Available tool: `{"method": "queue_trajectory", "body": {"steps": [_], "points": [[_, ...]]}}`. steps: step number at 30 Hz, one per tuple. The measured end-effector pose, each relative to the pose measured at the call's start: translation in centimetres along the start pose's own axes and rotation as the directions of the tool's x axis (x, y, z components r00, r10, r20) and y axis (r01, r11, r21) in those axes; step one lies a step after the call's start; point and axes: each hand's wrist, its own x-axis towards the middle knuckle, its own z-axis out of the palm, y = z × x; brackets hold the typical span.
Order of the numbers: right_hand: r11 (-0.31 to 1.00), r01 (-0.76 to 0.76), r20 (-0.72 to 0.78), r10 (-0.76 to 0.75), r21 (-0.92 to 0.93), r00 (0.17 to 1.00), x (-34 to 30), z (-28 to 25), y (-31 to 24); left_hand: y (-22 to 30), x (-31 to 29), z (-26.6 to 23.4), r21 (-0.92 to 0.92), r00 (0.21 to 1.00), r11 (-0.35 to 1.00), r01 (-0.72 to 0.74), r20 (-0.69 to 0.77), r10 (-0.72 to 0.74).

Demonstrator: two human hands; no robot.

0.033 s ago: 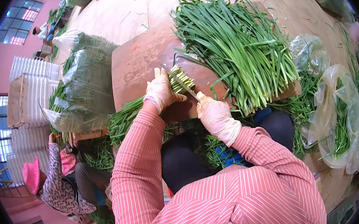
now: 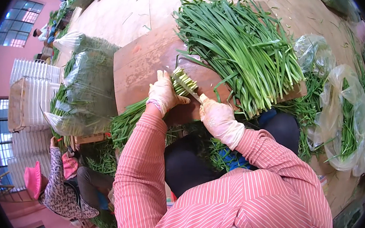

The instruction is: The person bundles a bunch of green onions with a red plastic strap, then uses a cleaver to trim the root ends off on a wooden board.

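My left hand point(image 2: 163, 92), in a pale glove, is closed round a bunch of garlic chives point(image 2: 130, 120) lying on a brown board point(image 2: 137, 68). The bunch's cut-looking pale stem ends stick out to the right of the hand, and its leaves trail left over the board's near edge. In my gloved right hand point(image 2: 219, 118) is a knife point(image 2: 193, 94). Its narrow blade lies slantwise across the stems, just right of my left fingers. The handle is mostly hidden in the fist. A large pile of garlic chives point(image 2: 242, 54) covers the board's right side, stems toward me.
Left of the board stands a clear plastic bag point(image 2: 88, 79) of greens, with stacked white crates point(image 2: 33, 99) behind. A person in a pink hat point(image 2: 33, 180) sits at the left. Plastic bags point(image 2: 343, 117) and loose greens lie at the right; trimmings lie round my legs.
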Motion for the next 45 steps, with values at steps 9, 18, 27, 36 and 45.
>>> {"method": "queue_trajectory", "body": {"steps": [9, 18, 27, 36, 45], "points": [[0.997, -0.031, -0.008, 0.031, 0.069, 0.999, 0.6, -0.9, -0.5, 0.2, 0.8, 0.6, 0.095, 0.997, 0.995, 0.021, -0.082, -0.013], [0.996, -0.066, 0.168, 0.056, 0.054, 0.984, 1.5, -1.3, -0.6, 0.3, 0.4, 0.1, 0.081, 1.000, 0.996, 0.023, -0.017, -0.022], [0.999, -0.014, 0.088, 0.010, 0.041, 0.996, 1.4, -1.2, 0.3, -4.7, 2.2, -4.6, -0.660, 0.926, 0.749, 0.052, 0.313, 0.211], [0.996, 0.013, 0.059, -0.019, 0.086, 0.998, 1.4, -1.8, 0.8, -0.4, -0.2, -0.9, 0.007, 0.997, 1.000, 0.007, 0.071, -0.007], [0.960, -0.011, 0.010, 0.008, 0.278, 1.000, 0.9, -1.1, 1.0, -1.0, 0.1, -0.3, -0.015, 0.999, 0.999, -0.040, -0.016, 0.039]]}}
